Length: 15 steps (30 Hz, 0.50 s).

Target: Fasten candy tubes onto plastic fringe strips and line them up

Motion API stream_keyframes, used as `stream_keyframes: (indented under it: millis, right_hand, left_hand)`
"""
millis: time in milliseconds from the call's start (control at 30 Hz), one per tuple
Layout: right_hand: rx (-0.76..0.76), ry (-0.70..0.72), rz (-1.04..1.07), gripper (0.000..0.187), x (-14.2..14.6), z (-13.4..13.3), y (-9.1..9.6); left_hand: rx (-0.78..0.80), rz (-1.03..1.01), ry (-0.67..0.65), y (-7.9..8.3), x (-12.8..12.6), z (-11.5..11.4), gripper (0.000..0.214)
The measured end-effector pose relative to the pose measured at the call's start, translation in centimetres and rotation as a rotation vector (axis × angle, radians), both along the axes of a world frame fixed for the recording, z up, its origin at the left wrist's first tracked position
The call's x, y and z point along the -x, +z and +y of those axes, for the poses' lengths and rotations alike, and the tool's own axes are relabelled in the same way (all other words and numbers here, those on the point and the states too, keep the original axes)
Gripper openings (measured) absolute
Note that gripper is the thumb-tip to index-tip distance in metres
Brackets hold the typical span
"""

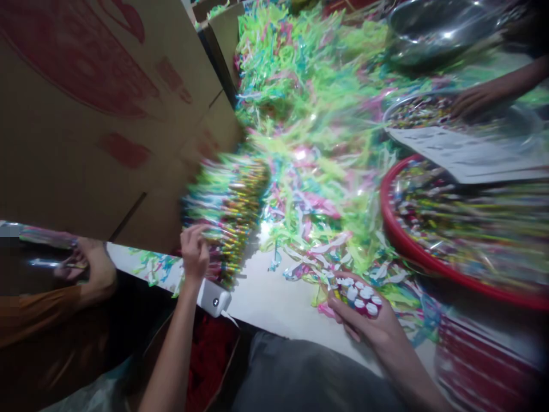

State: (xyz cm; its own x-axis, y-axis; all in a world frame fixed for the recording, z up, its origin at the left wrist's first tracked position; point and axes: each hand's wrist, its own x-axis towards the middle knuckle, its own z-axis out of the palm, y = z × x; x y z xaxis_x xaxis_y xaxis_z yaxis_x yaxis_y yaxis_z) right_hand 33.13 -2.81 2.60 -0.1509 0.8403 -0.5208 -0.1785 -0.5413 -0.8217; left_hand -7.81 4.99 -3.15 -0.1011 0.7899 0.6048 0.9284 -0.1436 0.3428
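My left hand (195, 252) is at the near left side of a stacked pile of thin striped sticks (244, 200) with colourful tails. Its fingers are curled; what they hold, if anything, is hidden. My right hand (377, 320) is closed round a bunch of small white-ended sticks (362, 296), their round white ends facing up. Loose green, pink and white plastic strips (343, 229) lie on the table just beyond that hand. Below my left wrist, a white power bank (213, 298) with a cable lies on the table edge.
A large cardboard box (107, 114) stands at the left. On the right are a red-rimmed basin (388, 200) of sticks, a clear bowl (388, 109) with another person's hand (469, 100) in it, and a metal bowl (398, 48). Another person's hand (94, 266) is at far left.
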Motion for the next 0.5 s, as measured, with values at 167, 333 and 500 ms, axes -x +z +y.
stream_keyframes:
  millis: [167,333,500]
  right_hand:
    - [0.036,-0.024,-0.038,0.073,-0.1,-0.1,0.2]
    - [0.058,-0.027,-0.067,0.058,-0.2,-0.2,0.5]
    - [0.053,0.018,-0.098,0.05,0.0,0.2,0.3]
  left_hand:
    - [0.022,0.037,0.134,-1.3,0.5,-1.9,0.03]
    - [0.24,0.097,0.111,-0.9,0.8,-7.3,0.029]
    - [0.589,0.219,-0.078,-1.5,1.5,-12.2,0.04]
